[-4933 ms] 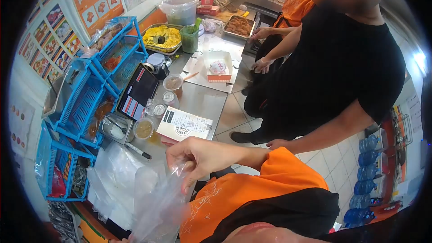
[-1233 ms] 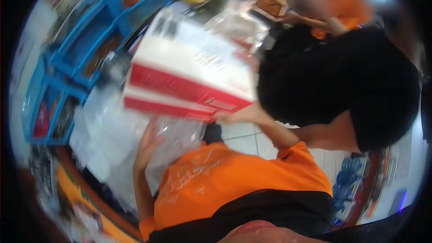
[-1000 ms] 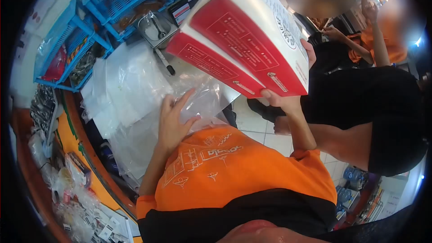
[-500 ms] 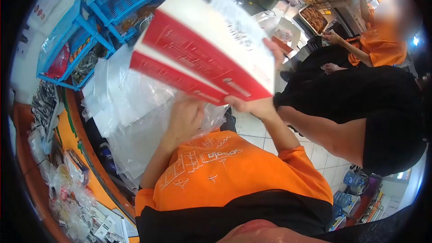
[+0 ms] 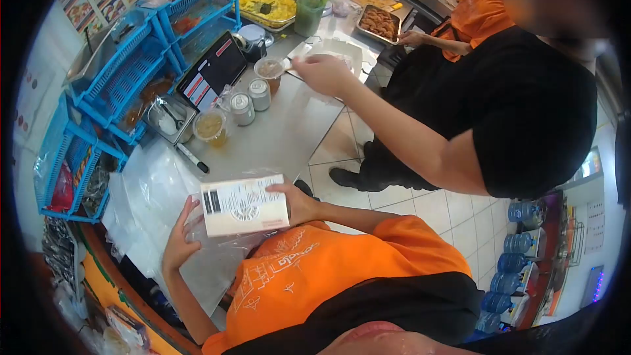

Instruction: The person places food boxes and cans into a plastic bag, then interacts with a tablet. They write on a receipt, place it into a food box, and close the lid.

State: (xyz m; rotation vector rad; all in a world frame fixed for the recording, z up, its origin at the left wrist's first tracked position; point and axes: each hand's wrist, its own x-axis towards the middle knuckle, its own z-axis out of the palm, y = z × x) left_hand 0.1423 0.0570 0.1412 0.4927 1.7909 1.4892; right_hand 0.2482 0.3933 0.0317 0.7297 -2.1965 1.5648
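A white food box (image 5: 243,205) with a printed slip on its lid lies flat at the near edge of the steel counter (image 5: 289,135). It sits partly inside a clear plastic bag (image 5: 164,190). My right hand (image 5: 299,200) grips the box's right end. My left hand (image 5: 179,243) holds the bag at the box's left end, fingers spread up along the plastic. More clear bags lie in a pile under and left of the box.
A person in a black shirt reaches a hand (image 5: 322,73) over the counter near a sauce cup (image 5: 268,71). Two cans (image 5: 251,100), a tablet (image 5: 213,69), a marker (image 5: 194,158), blue baskets (image 5: 125,72) and food trays (image 5: 378,21) stand beyond. Water bottles (image 5: 519,250) stand on the floor.
The red-and-white box, held high and tilted a moment ago, has come down flat onto the bag at the counter's edge. My left hand moved to the bag's left side. The view swung toward the counter.
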